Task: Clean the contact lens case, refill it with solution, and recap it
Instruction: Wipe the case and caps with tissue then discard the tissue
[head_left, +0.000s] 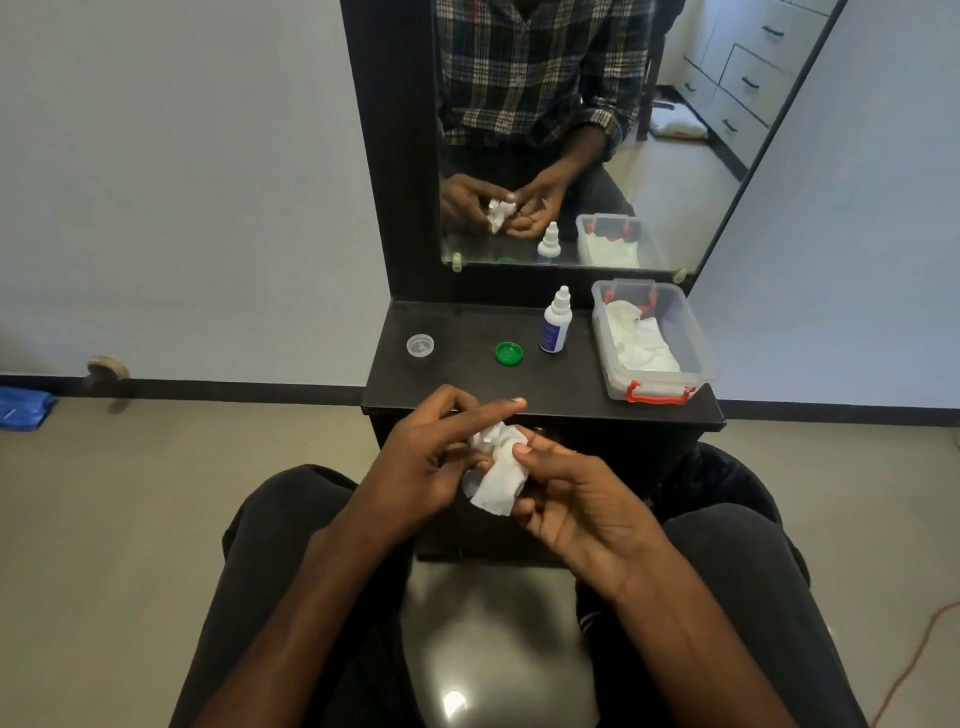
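Observation:
Both hands meet above my lap, just in front of the black dresser shelf (467, 332). My right hand (571, 499) pinches a crumpled white tissue (498, 478) between thumb and fingers. My left hand (421, 457) holds the contact lens case (469, 487), of which only a clear round rim shows under the tissue; its index finger points out straight. The tissue is pressed against the case. On the shelf lie a green cap (509, 353) and a clear cap (420, 345). The white solution bottle (556, 325) stands upright beside the green cap with its cap on.
A clear plastic box (691, 332) with red latches holds white tissues at the shelf's right end. A mirror (675, 156) rises behind the shelf and reflects my hands. My knees flank the dresser front. Tiled floor lies on both sides.

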